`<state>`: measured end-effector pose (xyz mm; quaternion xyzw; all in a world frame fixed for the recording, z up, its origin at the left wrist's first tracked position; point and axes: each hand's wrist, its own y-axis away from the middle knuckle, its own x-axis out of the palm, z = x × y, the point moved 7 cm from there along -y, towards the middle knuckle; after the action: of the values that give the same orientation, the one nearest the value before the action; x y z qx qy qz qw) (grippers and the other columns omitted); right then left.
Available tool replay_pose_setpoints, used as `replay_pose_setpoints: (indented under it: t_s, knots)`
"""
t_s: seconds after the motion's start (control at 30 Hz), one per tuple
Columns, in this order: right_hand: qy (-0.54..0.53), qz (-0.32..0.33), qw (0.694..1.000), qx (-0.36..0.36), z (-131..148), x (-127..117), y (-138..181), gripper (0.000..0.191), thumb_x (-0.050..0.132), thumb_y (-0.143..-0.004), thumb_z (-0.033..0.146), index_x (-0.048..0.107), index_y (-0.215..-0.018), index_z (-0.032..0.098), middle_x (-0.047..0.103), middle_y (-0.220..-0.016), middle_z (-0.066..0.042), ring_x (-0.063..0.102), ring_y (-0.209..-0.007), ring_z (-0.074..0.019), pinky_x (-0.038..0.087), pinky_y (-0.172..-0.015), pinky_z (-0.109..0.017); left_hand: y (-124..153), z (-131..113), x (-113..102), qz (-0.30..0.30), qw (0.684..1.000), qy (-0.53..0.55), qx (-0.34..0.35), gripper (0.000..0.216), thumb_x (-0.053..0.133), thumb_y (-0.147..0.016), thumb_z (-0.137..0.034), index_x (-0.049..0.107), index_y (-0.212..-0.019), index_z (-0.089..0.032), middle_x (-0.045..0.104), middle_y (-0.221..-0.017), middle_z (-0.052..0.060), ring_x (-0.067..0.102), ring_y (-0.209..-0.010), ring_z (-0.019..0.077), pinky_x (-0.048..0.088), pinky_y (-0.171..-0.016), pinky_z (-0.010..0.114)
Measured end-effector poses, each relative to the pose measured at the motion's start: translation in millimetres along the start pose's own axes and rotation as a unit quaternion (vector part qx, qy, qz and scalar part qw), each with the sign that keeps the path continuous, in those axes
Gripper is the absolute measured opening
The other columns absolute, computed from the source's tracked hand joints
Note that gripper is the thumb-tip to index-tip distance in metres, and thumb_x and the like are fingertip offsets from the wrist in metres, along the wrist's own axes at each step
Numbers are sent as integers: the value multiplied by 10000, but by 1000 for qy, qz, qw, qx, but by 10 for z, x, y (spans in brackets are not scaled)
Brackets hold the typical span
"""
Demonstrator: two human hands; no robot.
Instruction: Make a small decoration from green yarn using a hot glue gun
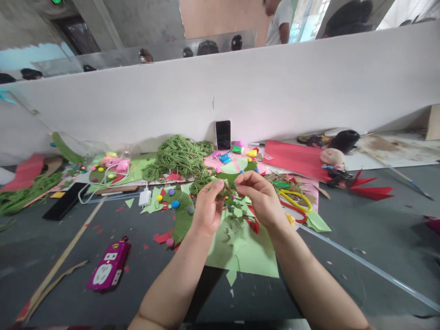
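Note:
Both my hands are raised over the grey table, close together. My left hand [207, 208] is closed, pinching a small green craft piece [231, 198] dotted with coloured beads. My right hand [260, 197] is closed too, its fingertips pinching the same piece from the right. Under them lies a light green paper sheet [245, 252] with jagged cut edges and scraps. A heap of green yarn [178, 158] sits just behind my hands.
Yellow and red scissors [296, 201] lie right of my hands. A magenta power strip [109, 266] lies at front left, with a white charger [145, 198] and a black phone [65, 201] beyond. Another phone [223, 134] leans on the white partition [220, 91]. Red paper [295, 158] lies at back right. People sit behind the partition.

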<state>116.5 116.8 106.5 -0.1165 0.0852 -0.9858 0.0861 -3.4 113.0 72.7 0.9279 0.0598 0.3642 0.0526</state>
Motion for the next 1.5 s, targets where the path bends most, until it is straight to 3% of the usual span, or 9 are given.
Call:
replay_pose_setpoints:
  t_s: [0.23, 0.3, 0.4, 0.53, 0.67, 0.83, 0.97, 1.23, 1.5]
  knots:
    - [209, -42, 977, -18, -28, -60, 20, 223, 518, -897, 368, 625, -1039, 233, 424, -527, 64, 350, -466, -105, 290, -465, -247, -5, -8, 20, 7, 1000, -6, 4, 185, 774, -652, -273, 640, -616, -150, 631, -626, -13, 570, -587, 88, 437, -606, 220]
    - [213, -44, 976, -24, -5, -48, 23, 259, 514, -901, 401, 635, -1060, 236, 457, -535, 53, 409, -479, -114, 333, -474, -250, -7, -5, 14, 7, 1000, -10, 6, 182, 772, -659, -275, 647, -623, -147, 638, -637, -9, 573, -605, 87, 437, -615, 212]
    - [191, -42, 977, -83, 121, -25, 20, 209, 567, -876, 378, 688, -980, 243, 605, -836, -31, 587, -786, -167, 466, -647, -283, -1, -7, 3, -3, 1000, -15, 12, 168, 784, -652, -264, 661, -639, -150, 647, -651, -14, 570, -622, 77, 426, -611, 190]
    - [128, -2, 988, -87, 140, 1, -7, 139, 657, -817, 305, 702, -939, 256, 588, -1088, -53, 559, -1073, -203, 483, -865, -339, 27, -39, 59, 6, 999, -33, 28, 174, 816, -613, -261, 684, -658, -158, 646, -648, -29, 550, -610, 67, 419, -615, 188]
    - [123, 8, 989, -78, 113, -1, -16, 113, 662, -815, 276, 700, -916, 241, 622, -1064, -52, 569, -1071, -203, 438, -956, -390, 54, -52, 84, 9, 999, -41, 26, 204, 832, -585, -286, 701, -671, -156, 653, -664, -19, 555, -627, 82, 429, -641, 212]
    - [154, -3, 983, -104, 173, 6, 3, 53, 657, -816, 242, 698, -849, 237, 653, -996, -43, 594, -1007, -201, 437, -939, -399, 56, 5, 55, 21, 1000, -20, -10, 193, 793, -653, -309, 684, -653, -150, 615, -628, -19, 523, -578, 72, 408, -583, 208]
    - [160, -11, 980, -119, 189, -2, 10, 62, 649, -822, 238, 687, -871, 242, 650, -987, -43, 600, -987, -204, 448, -916, -408, 60, 38, 54, 19, 999, 10, -42, 229, 794, -650, -359, 690, -684, -158, 648, -706, 4, 568, -660, 99, 452, -642, 224]
    - [272, -67, 941, -188, 262, -6, 53, 100, 643, -812, 190, 677, -893, 238, 633, -1003, -51, 583, -1008, -217, 435, -930, -422, 81, 49, 87, 30, 997, 6, -70, 153, 806, -634, -242, 689, -669, -149, 645, -678, -11, 563, -655, 86, 462, -696, 230]
    - [123, 3, 991, -49, 3, 29, -1, 230, 688, -789, 282, 631, -1002, 213, 694, -966, -42, 660, -877, -175, 531, -816, -343, 41, -24, 64, 17, 1000, 2, 1, 167, 807, -629, -255, 709, -726, -160, 693, -761, -6, 606, -716, 87, 457, -723, 209]
